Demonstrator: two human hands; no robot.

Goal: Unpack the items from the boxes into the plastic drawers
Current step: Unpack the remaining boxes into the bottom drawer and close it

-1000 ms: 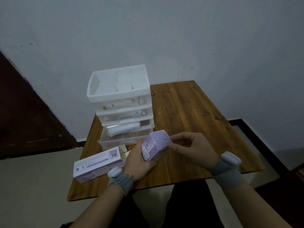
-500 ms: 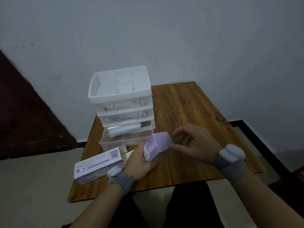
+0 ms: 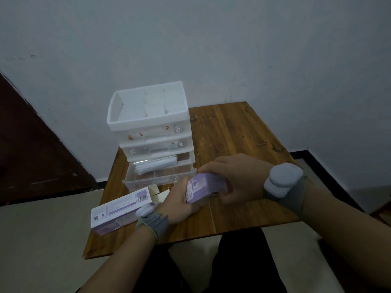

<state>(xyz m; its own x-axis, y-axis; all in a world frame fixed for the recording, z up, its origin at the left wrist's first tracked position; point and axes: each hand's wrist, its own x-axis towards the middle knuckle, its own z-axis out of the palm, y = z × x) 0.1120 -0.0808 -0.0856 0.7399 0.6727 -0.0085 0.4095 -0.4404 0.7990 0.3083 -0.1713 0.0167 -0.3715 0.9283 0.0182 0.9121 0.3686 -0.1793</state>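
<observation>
A small purple box (image 3: 204, 188) is held just above the wooden table (image 3: 237, 140), in front of the plastic drawer unit (image 3: 152, 132). My left hand (image 3: 179, 203) grips its near left end from below. My right hand (image 3: 234, 178) lies over its top and right end, fingers curled round it. The unit's bottom drawer (image 3: 160, 176) is pulled out and holds clear plastic packets (image 3: 155, 166). A second, longer purple and white box (image 3: 120, 210) lies on the table's near left corner with its end flap open.
The drawer unit stands at the table's back left, against a pale wall; its top tray (image 3: 148, 108) is open with dividers. A dark wooden panel (image 3: 31, 149) is to the left. Bare table surface lies to the right of the unit.
My right hand has come down from beside the small box onto its top and right end. The box has tipped flatter and lower. My left hand keeps its hold.
</observation>
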